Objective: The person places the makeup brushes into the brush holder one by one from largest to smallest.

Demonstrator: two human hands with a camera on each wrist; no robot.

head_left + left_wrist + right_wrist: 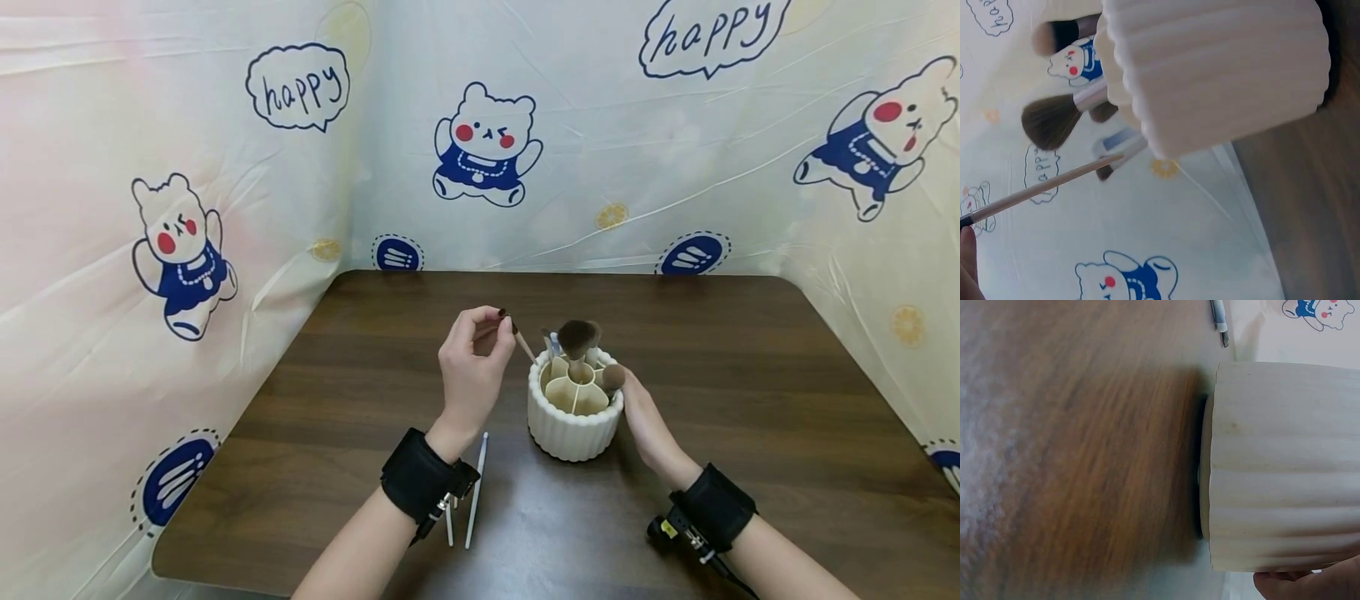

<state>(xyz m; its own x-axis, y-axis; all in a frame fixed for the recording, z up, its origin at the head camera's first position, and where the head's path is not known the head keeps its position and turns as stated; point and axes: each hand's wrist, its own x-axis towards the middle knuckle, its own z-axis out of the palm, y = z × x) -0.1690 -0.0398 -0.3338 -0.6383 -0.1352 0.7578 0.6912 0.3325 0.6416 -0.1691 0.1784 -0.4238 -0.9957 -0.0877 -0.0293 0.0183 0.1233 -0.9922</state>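
Pinch grip: left hand (474, 367) holds a thin wooden-handled brush (522, 342) between thumb and fingertips, raised above the table, shaft angled down toward 4 o'clock with its lower end at the rim of the ribbed white holder (573, 429). Left wrist view shows the same brush (1047, 185) running diagonally, its far end meeting the holder's (1222, 69) rim.

Right hand (647, 421) is against the holder's 3 o'clock side. Palm contact with the wall is visible; the fingers go behind the holder, so whether they wrap it I cannot tell. Right wrist view only shows a bit of the hand (1310, 581) touching the ribbed wall (1285, 469).

Holder sits near table centre and has divided compartments. A fluffy dark brush (576, 340) stands upright at 12 o'clock, a smaller round-headed brush (612, 377) at 3 o'clock, more small brush tips at the back rim, close to where the held brush comes in.

Two thin white sticks (476, 490) lie flat on the dark wood table (750, 400) at 7 o'clock from the holder, beside the left wrist strap (420, 482). Cartoon-bear sheeting (487, 150) walls the table on three sides.
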